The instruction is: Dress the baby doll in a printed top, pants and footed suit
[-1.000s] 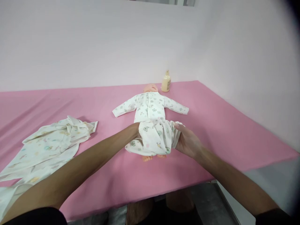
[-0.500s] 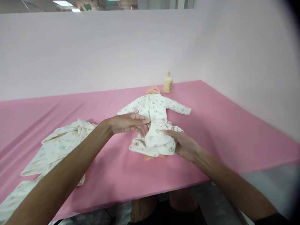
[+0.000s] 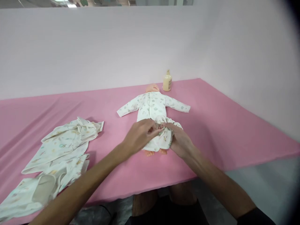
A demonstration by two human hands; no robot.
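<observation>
A baby doll [image 3: 152, 88] lies on its back, its head toward the wall and its feet toward me. It wears a white printed long-sleeved top [image 3: 151, 106] with both sleeves spread outward. Over its legs are white printed baby pants [image 3: 160, 143], bunched at the upper end; the toes show below them. My left hand [image 3: 142, 132] pinches the gathered cloth from the left, back of the hand up. From the right, my right hand [image 3: 180, 140] grips the pants, thumb on top and fingers partly hidden beneath. The fingertips of both hands nearly meet.
A pump bottle [image 3: 167, 82] of pale yellow liquid stands behind the doll's head. At the left lie another printed baby top [image 3: 61, 143] and a folded pair of pants [image 3: 25, 195]. Pink cloth [image 3: 220, 125] covers the table, with white walls [image 3: 105, 47] behind and right.
My left hand has turned over from palm up and moved right and closer to me, bunching the pants. The pants' loose left side is drawn in. My right hand keeps its hold.
</observation>
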